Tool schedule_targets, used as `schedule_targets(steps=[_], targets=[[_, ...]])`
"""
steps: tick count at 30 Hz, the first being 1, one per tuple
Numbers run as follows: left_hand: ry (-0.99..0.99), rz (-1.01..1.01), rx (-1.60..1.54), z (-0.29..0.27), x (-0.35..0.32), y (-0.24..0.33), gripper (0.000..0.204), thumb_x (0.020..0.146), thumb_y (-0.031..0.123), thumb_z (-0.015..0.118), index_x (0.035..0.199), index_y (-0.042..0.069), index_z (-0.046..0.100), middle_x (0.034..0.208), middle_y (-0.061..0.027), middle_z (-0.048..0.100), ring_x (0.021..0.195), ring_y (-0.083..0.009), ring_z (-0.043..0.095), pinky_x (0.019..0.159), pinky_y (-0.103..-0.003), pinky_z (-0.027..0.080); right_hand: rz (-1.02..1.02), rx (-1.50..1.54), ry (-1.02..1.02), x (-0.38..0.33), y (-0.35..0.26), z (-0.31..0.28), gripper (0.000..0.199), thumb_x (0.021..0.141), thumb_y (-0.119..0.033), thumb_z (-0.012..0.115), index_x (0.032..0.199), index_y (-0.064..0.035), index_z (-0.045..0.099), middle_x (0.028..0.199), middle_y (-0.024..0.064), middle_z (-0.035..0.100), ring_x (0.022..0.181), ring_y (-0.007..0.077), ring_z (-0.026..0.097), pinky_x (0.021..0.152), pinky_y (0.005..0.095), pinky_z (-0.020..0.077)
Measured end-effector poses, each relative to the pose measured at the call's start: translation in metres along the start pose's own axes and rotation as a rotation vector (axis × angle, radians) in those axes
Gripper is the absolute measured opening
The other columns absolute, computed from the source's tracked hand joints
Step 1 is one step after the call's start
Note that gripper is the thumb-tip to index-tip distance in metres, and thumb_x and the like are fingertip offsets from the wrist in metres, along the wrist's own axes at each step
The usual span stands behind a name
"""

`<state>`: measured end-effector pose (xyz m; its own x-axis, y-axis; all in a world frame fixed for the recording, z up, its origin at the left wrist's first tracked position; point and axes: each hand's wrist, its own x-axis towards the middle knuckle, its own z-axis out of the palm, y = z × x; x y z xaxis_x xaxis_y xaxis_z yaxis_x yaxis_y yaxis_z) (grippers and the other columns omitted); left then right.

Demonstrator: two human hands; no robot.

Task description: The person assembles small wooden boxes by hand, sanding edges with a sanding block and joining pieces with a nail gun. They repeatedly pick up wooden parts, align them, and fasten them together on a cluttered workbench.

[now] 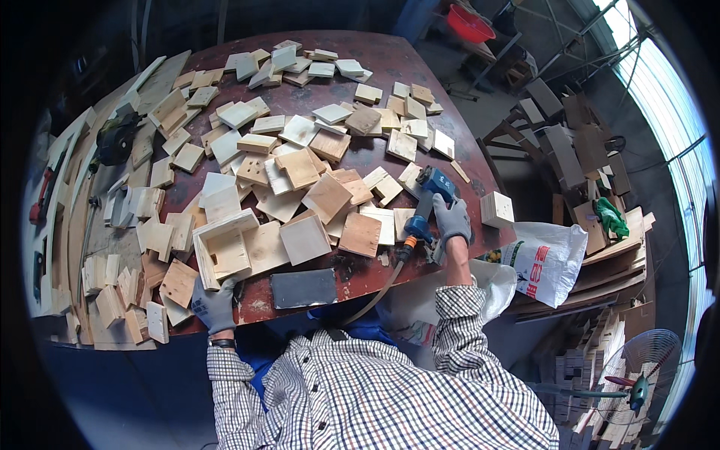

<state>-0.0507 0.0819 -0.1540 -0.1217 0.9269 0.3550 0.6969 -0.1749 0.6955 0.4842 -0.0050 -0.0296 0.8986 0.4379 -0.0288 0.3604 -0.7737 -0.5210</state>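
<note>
My left hand (215, 306), in a grey glove, grips the near corner of an open wooden box (219, 225) at the table's front edge. Some of its fingers are hidden by the wood. To the right, my gloved right hand (452, 220) is closed on a blue air nail gun (435, 182), partly hiding its handle. From the tool's orange fitting, an air hose (386, 289) curves down toward my body. Between my hands, a dark grey flat plate (304, 289) lies beside several small square boards (306, 238).
Piles of wood blocks (300, 131) cover much of the dark red table (420, 67). A stack of small boards (496, 210) stands at its right edge, near a white sack (551, 259). A fan (637, 394) is at lower right. Long boards and a black-yellow tool (118, 140) lie left.
</note>
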Motion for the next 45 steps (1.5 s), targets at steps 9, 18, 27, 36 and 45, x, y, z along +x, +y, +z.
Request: schedule_targets(steps=[9, 18, 27, 36, 45], targets=[[-0.035, -0.024, 0.046, 0.007, 0.006, 0.008, 0.079, 0.071, 0.064, 0.087, 0.122, 0.007, 0.070, 0.107, -0.0157, 0.075, 0.099, -0.0364, 0.072, 0.084, -0.046, 0.058, 0.074, -0.243, -0.052, 0.034, -0.009, 0.050, 0.079, 0.074, -0.051, 0.090, 0.123, 0.0076, 0.070, 0.125, 0.0209, 0.070, 0.108, 0.0325, 0.070, 0.093, 0.0446, 0.0561], [-0.053, 0.011, -0.014, 0.013, 0.006, 0.022, 0.077, 0.072, 0.059, 0.087, 0.128, 0.009, 0.068, 0.107, -0.0141, 0.074, 0.101, -0.0343, 0.071, 0.085, -0.046, 0.057, 0.068, 0.182, -0.055, 0.094, 0.053, -0.023, 0.033, 0.083, -0.029, 0.085, 0.089, 0.0005, 0.073, 0.075, 0.0076, 0.071, 0.060, 0.0181, 0.066, 0.057, 0.0351, 0.0530], [-0.045, -0.023, -0.020, 0.008, 0.003, 0.008, 0.075, 0.071, 0.053, 0.089, 0.129, 0.009, 0.068, 0.106, -0.0146, 0.074, 0.100, -0.0340, 0.072, 0.085, -0.044, 0.058, -0.517, 0.934, -0.548, -0.115, -0.098, -0.153, 0.030, 0.095, -0.005, 0.068, 0.122, 0.0064, 0.065, 0.090, 0.0105, 0.071, 0.080, 0.0204, 0.070, 0.075, 0.0343, 0.0584], [-0.059, -0.050, 0.043, 0.005, 0.005, 0.011, 0.077, 0.072, 0.061, 0.086, 0.126, 0.009, 0.070, 0.109, -0.0121, 0.075, 0.102, -0.0330, 0.072, 0.088, -0.043, 0.057, -0.596, 0.313, -1.203, -0.188, -0.244, -0.062, 0.031, 0.094, -0.018, 0.069, 0.116, 0.0019, 0.063, 0.069, 0.0038, 0.059, 0.052, 0.0154, 0.061, 0.051, 0.0301, 0.0529], [-0.056, -0.015, 0.040, 0.002, 0.005, 0.018, 0.061, 0.077, 0.051, 0.086, 0.122, 0.013, 0.069, 0.100, -0.0110, 0.072, 0.094, -0.0320, 0.071, 0.082, -0.043, 0.057, -0.816, -0.104, -1.298, -0.180, -0.269, 0.066, 0.031, 0.089, -0.030, 0.071, 0.105, -0.0033, 0.071, 0.079, 0.0024, 0.066, 0.067, 0.0106, 0.061, 0.064, 0.0291, 0.0506]])
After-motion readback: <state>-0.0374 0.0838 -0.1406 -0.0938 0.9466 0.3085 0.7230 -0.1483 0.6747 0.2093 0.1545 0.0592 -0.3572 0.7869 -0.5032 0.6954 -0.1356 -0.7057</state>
